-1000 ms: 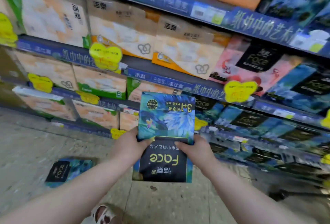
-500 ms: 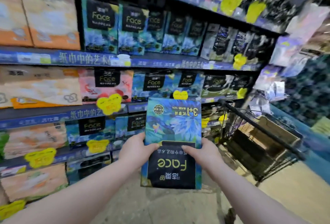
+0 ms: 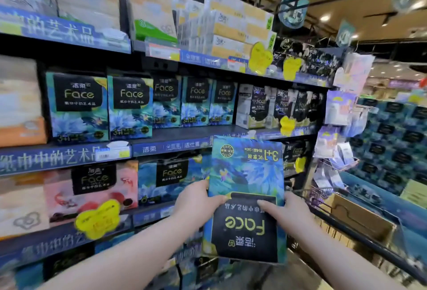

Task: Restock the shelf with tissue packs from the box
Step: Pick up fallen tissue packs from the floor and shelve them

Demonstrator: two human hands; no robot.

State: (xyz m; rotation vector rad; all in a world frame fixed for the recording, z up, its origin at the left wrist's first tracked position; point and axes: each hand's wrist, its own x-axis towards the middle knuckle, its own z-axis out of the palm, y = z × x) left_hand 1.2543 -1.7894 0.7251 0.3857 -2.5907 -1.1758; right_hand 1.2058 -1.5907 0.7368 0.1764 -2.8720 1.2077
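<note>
Now L hand, R hand grip pack.

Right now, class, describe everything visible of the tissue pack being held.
The tissue pack is flat and rectangular, in glossy plastic-looking wrap printed with blue-green flowers, a black panel reading Face in yellow, and 3+1. It is held upside down, print toward the camera, before the shelves. The left hand grips its left edge, the right hand its right edge, thumbs on the front.
</note>
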